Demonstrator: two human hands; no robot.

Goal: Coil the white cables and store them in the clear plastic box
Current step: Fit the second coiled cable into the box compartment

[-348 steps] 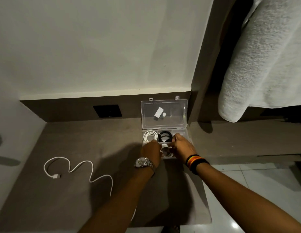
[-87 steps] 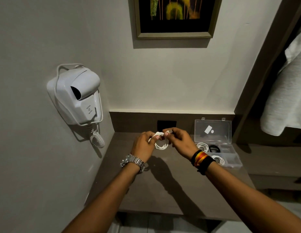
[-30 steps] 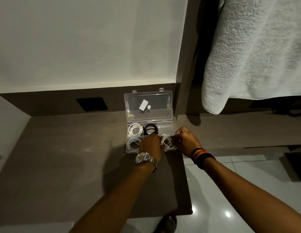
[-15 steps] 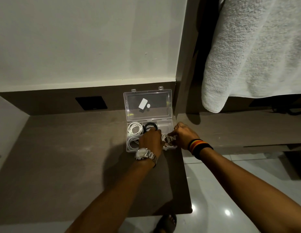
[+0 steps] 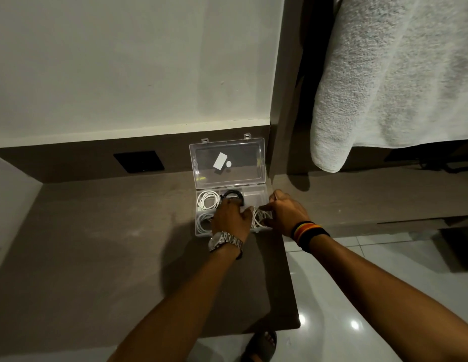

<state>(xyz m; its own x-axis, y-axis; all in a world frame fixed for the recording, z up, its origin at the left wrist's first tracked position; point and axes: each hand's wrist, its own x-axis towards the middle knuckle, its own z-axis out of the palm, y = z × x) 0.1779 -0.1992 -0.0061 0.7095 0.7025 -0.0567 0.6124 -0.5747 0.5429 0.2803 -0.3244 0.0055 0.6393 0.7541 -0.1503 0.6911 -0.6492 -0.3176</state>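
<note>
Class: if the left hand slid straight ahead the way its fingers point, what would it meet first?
Probably the black coil in the clear plastic box, just beyond the left hand; depth is unclear.

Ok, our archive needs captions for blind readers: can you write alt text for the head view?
Two bare hands, left hand and right hand, press a coiled white cable into an open clear plastic box on a brown counter. Other coils, white and black, already lie inside; a white towel hangs at right.
</note>
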